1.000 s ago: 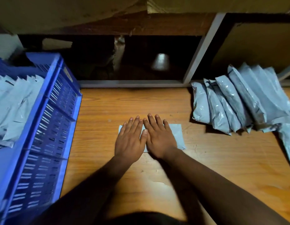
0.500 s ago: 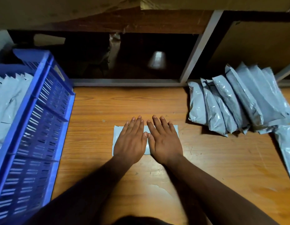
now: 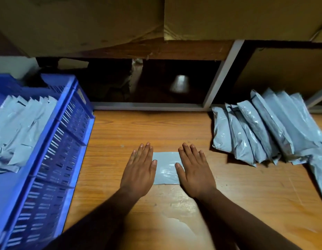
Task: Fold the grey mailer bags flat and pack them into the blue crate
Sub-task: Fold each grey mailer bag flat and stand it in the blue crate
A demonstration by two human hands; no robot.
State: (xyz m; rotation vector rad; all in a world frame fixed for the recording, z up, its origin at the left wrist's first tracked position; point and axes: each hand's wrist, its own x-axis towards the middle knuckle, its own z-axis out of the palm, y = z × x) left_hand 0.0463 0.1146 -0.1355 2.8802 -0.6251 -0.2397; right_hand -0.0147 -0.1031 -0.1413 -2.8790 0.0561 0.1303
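A folded grey mailer bag [image 3: 166,168] lies flat on the wooden table [image 3: 174,127] in front of me. My left hand [image 3: 139,170] presses its left end with straight fingers, palm down. My right hand [image 3: 195,172] presses its right end the same way, so the bag's middle shows between them. The blue crate [image 3: 66,138] stands at the left with several folded grey bags [image 3: 19,127] inside. A pile of unfolded grey mailer bags [image 3: 261,129] leans at the back right of the table.
Another grey bag [image 3: 319,170] lies at the right edge of the table. A dark open shelf [image 3: 156,83] with a grey metal frame [image 3: 221,74] runs behind the table. Cardboard [image 3: 228,17] hangs overhead.
My hands have slid apart from the middle of the folded bag toward its ends, uncovering its centre. The view has shifted and the crate shows more of its contents.
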